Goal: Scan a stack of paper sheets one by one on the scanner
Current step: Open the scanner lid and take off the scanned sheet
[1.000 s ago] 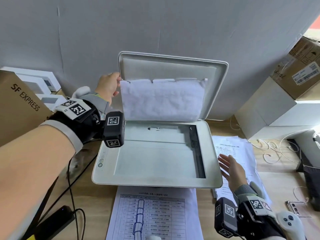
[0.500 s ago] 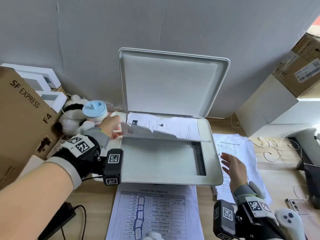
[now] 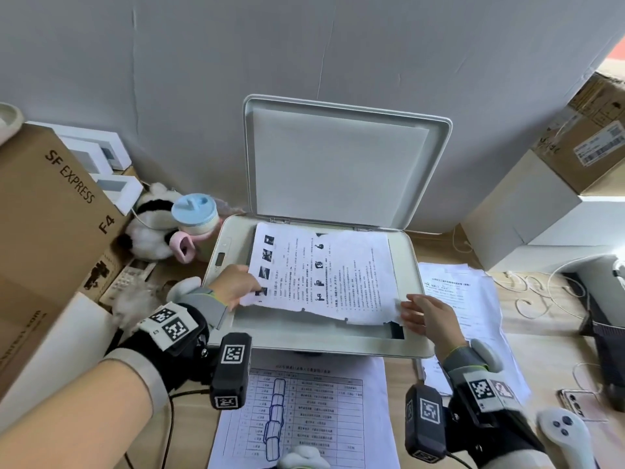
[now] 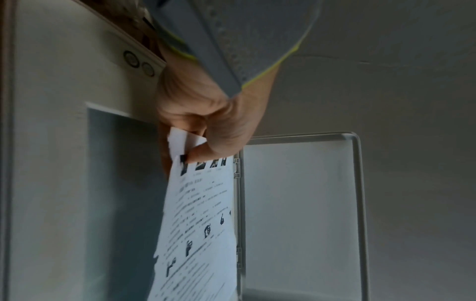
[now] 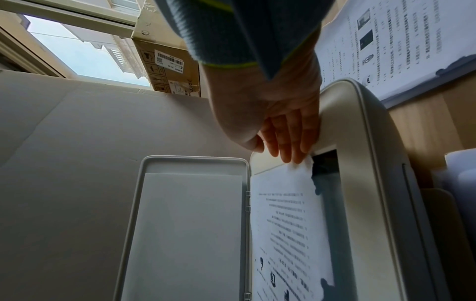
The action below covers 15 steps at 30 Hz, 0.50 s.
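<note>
The white scanner (image 3: 321, 346) sits mid-desk with its lid (image 3: 338, 164) raised against the wall. A printed sheet (image 3: 324, 275) lies print side up over the glass, its ragged front edge slightly lifted. My left hand (image 3: 252, 294) pinches the sheet's front left corner; the left wrist view shows the left hand's (image 4: 190, 146) thumb and finger closed on the sheet (image 4: 201, 224). My right hand (image 3: 406, 306) touches the front right corner with straight fingers, as the right hand (image 5: 288, 150) also appears against the sheet (image 5: 285, 224) in its wrist view. A paper stack (image 3: 460, 292) lies right of the scanner.
A form sheet (image 3: 304, 418) lies in front of the scanner. At the left stand an SF Express box (image 3: 50, 214) and a plush toy with a blue-lidded cup (image 3: 194, 211). White and brown boxes (image 3: 524, 225), cables (image 3: 531, 299) and a phone (image 3: 575, 401) crowd the right.
My left hand has brought the sheet down from in front of the lid onto the glass, print side up. My right hand has moved left from the stack to the sheet's corner.
</note>
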Each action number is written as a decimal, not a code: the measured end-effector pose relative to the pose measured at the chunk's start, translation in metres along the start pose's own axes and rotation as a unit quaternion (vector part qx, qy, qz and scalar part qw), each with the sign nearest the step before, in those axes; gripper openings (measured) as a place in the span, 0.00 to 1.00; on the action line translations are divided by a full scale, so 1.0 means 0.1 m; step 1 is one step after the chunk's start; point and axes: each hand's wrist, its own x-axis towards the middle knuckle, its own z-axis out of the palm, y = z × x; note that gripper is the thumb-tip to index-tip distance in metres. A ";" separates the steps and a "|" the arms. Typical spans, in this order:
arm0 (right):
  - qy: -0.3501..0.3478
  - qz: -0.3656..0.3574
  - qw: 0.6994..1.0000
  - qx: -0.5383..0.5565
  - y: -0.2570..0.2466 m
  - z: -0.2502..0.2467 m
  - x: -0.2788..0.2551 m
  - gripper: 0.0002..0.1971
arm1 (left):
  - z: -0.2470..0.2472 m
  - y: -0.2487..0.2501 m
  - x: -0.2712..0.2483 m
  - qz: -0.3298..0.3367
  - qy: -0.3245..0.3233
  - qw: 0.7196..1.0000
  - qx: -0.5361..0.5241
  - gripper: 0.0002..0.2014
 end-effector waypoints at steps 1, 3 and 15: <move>0.011 -0.004 1.000 -0.007 -0.01 -0.02 -0.01 0.09 | 0.00 -0.02 -0.03 -0.010 -0.011 1.000 0.002 0.14; 0.034 -0.017 0.999 -0.027 -0.01 -0.07 -0.03 0.09 | -0.04 -0.08 -0.08 -0.016 -0.034 0.999 -0.011 0.17; -0.072 -0.038 0.993 -0.086 0.03 -0.27 -0.20 0.07 | -0.10 0.16 -0.29 0.050 -0.136 0.989 -0.015 0.15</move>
